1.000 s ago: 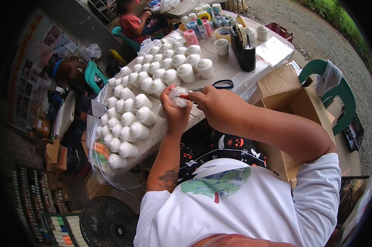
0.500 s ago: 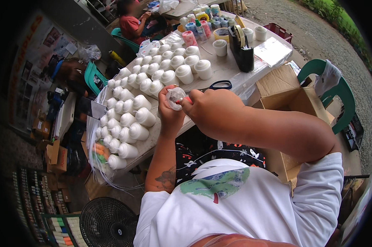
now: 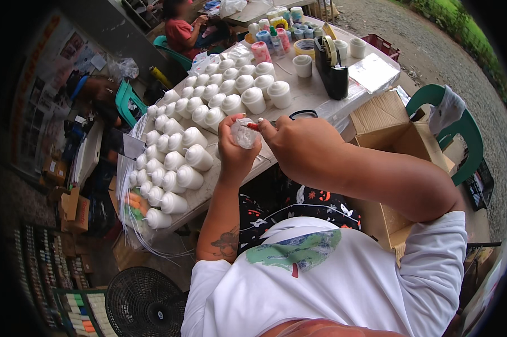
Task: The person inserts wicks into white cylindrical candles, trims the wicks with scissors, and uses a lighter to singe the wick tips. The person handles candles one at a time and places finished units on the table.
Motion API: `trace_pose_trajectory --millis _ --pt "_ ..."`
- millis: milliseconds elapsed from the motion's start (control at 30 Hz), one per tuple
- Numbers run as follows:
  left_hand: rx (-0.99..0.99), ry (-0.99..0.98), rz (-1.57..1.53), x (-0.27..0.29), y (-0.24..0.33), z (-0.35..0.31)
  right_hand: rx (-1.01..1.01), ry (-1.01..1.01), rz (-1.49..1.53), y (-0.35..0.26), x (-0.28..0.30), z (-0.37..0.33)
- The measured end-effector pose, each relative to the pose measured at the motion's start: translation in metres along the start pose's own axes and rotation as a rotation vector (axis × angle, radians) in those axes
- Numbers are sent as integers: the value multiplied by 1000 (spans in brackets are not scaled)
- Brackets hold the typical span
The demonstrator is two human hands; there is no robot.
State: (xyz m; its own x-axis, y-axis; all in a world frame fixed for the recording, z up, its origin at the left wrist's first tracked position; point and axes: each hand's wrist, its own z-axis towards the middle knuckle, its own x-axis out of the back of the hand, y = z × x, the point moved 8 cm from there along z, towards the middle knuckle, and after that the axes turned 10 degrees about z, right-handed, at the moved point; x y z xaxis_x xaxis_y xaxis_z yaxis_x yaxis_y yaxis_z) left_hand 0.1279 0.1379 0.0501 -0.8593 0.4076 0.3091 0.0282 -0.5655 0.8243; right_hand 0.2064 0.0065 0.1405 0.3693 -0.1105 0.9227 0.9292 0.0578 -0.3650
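In front of my body, my left hand (image 3: 235, 149) is closed around a whitish, translucent candle-like cup (image 3: 244, 136), its round end turned up. My right hand (image 3: 304, 147) pinches a small red-handled tool (image 3: 252, 127), whose thin tip reaches the cup's upper rim. The exact kind of tool is too small to tell. Just beyond my right hand lie scissors with dark handles (image 3: 304, 114), partly hidden by it. White candles (image 3: 232, 105), domed on top with wicks, stand in rows on the table beyond and left of my left hand.
A black tape dispenser (image 3: 331, 73) stands on the table (image 3: 298, 106), near coloured candles (image 3: 261, 51). An open cardboard box (image 3: 382, 121) and a green chair (image 3: 467, 137) are at right. A black fan (image 3: 144, 300) is at lower left. Another person (image 3: 180, 31) sits at the far side.
The cup has tilted in my left hand, so its whitish face shows more. The red tool has shifted up to its rim, and my right hand has moved slightly right and down.
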Motion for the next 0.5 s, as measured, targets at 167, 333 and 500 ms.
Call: trace_pose_trajectory --millis 167,333,500 --pt "77 47 -261 4 -2 1 -46 -13 115 -4 5 4" --pt "89 79 -301 4 -10 2 13 35 175 -4 5 4" --pt "83 57 -238 3 -6 1 -17 -142 137 -6 2 10"
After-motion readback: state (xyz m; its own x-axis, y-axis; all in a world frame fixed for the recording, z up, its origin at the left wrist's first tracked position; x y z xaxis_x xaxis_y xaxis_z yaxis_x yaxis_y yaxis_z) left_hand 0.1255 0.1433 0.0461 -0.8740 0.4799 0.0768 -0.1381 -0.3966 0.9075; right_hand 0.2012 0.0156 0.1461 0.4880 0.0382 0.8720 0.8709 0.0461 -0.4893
